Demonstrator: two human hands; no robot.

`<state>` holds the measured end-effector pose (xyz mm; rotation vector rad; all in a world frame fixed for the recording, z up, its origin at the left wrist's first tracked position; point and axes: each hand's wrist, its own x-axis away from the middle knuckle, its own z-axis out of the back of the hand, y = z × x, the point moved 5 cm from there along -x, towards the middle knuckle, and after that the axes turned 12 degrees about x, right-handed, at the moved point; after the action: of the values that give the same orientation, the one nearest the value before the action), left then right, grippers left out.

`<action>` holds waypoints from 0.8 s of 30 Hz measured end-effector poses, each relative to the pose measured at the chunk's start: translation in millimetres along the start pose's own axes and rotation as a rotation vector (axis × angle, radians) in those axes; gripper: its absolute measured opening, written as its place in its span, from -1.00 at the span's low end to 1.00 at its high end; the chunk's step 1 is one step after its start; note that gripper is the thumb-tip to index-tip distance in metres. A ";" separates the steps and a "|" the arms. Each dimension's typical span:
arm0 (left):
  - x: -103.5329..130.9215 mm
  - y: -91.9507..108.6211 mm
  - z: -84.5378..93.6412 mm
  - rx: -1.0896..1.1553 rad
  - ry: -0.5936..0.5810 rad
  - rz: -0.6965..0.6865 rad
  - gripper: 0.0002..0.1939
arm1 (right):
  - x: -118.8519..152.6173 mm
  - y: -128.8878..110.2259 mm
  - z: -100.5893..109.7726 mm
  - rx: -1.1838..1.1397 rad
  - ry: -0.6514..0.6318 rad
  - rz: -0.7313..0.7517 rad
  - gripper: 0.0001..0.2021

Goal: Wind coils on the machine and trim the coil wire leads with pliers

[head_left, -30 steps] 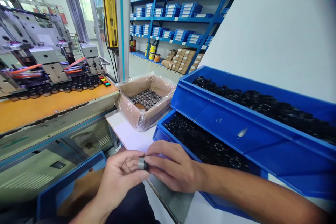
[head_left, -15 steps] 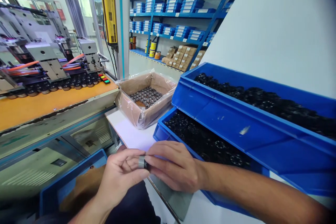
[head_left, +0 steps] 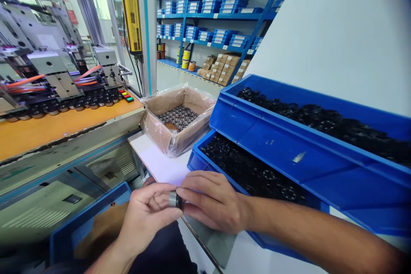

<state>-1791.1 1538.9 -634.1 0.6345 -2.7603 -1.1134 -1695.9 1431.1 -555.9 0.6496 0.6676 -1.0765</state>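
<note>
A short metal cylinder (head_left: 172,199) is pinched between the thumb and fingers of my left hand (head_left: 149,214). On its right end sits a black round end piece (head_left: 178,201), gripped by the fingertips of my right hand (head_left: 213,201), which hide part of it. Both hands meet in front of me, over the near edge of the white table (head_left: 149,154). Just beyond my right hand, a lower blue bin (head_left: 197,160) holds many black round plastic parts (head_left: 244,165).
An upper blue bin (head_left: 257,132) of black parts rests above the lower one. Behind my hands stands a plastic-lined carton (head_left: 159,135) with metal parts. At left is a machine bench (head_left: 80,122) bearing a row of parts. Another blue bin (head_left: 59,239) sits low at left.
The view has shifted very slightly. Both hands keep their hold on the cylinder and its black end, with hardly any movement.
</note>
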 end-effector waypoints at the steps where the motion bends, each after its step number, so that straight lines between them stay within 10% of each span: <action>1: -0.5 0.3 0.1 -0.001 0.001 -0.003 -0.65 | -0.2 -0.3 -0.1 -0.001 -0.005 -0.003 -0.82; 24: -6.0 -16.6 5.8 0.131 -0.029 0.114 -0.64 | 4.1 -9.9 -2.9 0.172 -0.136 -0.014 -0.82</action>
<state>-1781.4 1534.4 -649.2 0.4699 -2.8711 -0.9329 -1704.3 1427.7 -562.4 0.7130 0.4656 -1.1883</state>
